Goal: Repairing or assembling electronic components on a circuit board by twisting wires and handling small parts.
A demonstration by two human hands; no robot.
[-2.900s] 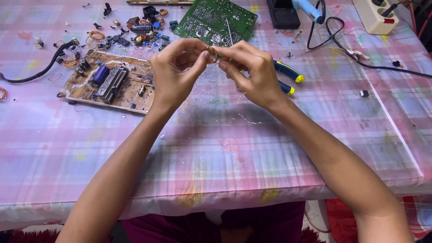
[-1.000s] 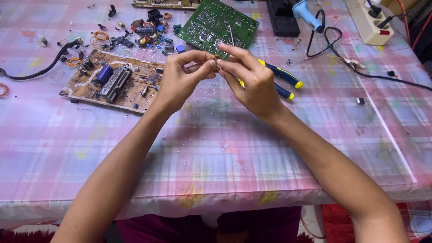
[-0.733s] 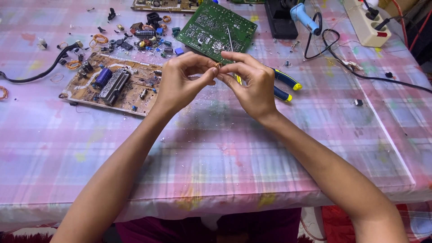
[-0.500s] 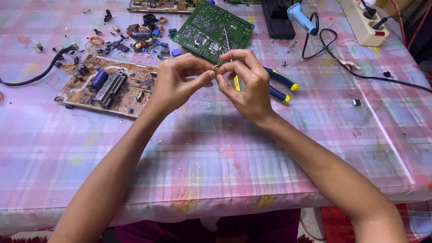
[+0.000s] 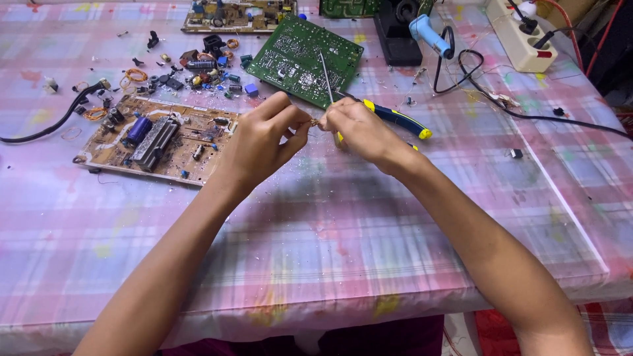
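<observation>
My left hand [image 5: 265, 140] and my right hand [image 5: 356, 127] meet above the middle of the table, fingertips pinched together on a tiny copper-coloured part [image 5: 314, 122] held between them. Just behind my right hand lie blue-and-yellow handled pliers [image 5: 395, 120]. A brown circuit board [image 5: 158, 136] with a blue capacitor and a black heat sink lies left of my left hand. A green circuit board [image 5: 304, 59] lies beyond both hands with thin metal tweezers [image 5: 326, 76] resting on it.
Loose small components and copper coils [image 5: 191, 66] are scattered at the far left. A black cable [image 5: 46, 125] runs off left. A soldering station with a blue-handled iron [image 5: 427, 34], a white power strip [image 5: 517, 41] and black cords [image 5: 527, 117] sit far right. Another board [image 5: 237, 14] lies at the back.
Both hands stayed pinched together on the small part and dropped slightly lower toward the table; my view shifted a little, bringing more of the back of the table in.
</observation>
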